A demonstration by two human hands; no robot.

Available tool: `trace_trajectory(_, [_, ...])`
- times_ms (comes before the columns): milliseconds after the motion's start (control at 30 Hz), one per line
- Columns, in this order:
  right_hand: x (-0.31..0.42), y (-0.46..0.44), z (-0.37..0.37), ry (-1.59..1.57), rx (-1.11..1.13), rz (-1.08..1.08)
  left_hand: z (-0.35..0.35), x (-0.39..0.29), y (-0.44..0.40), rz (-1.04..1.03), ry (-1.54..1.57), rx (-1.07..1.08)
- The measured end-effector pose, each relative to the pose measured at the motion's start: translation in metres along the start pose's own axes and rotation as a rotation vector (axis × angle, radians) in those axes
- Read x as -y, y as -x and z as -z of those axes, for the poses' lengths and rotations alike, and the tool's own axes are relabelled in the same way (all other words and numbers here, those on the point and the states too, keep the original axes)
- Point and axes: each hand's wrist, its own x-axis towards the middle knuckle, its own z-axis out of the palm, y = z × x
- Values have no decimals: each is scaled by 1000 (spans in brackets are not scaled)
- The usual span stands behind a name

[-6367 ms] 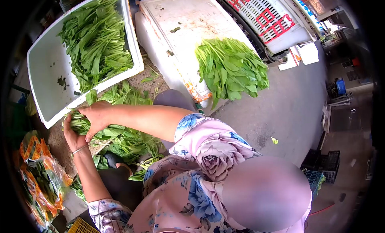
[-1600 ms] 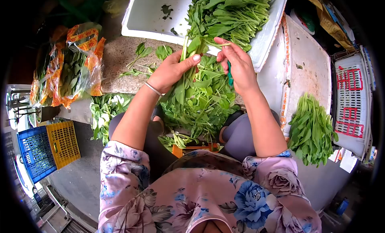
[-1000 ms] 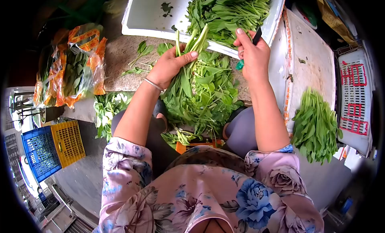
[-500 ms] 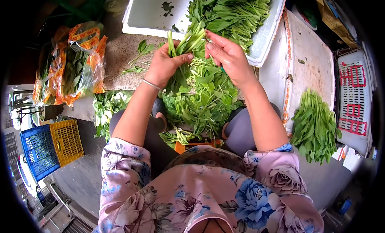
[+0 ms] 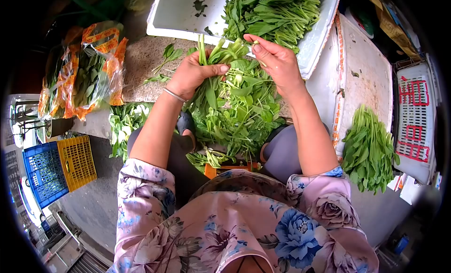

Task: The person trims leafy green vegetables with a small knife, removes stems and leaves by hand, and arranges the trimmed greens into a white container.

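Greens (image 5: pixel 229 51) are sticking out of the snugly curled left hand (image 5: pixel 190 75). Right hand (image 5: pixel 282 66), almost closed, is pinching a stem bit (image 5: pixel 256 42) by the box (image 5: pixel 181 12)'s near edge.

greens (image 5: pixel 277 19) in box (image 5: pixel 181 17) beyond hands (image 5: pixel 195 76)

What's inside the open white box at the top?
Leafy greens fill the right part of the box; dark leaf scraps lie on the left. The greens cover the bottom beneath them, so nothing under there shows.

Leafy green bunch (image 5: pixel 229 52) — stems forward, leaves trailing back — in left grip (image 5: pixel 191 75).
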Motion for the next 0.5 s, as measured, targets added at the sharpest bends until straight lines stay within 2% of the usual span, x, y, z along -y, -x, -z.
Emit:
trace_trajectory(67, [6, 1, 2, 6, 13, -135, 0, -3, 1, 20, 24, -2])
trace_trajectory(200, [6, 3, -5, 45, -2, -82, -5, -10, 8, 39, 148, 51])
trace_trajectory(367, [13, 6, -11, -216, 168, -92, 4, -3, 5, 36, 252, 145])
trace_trajectory(500, [11, 5, -10, -290, 220, -102, 9, 0, 5, 29, 344, 266])
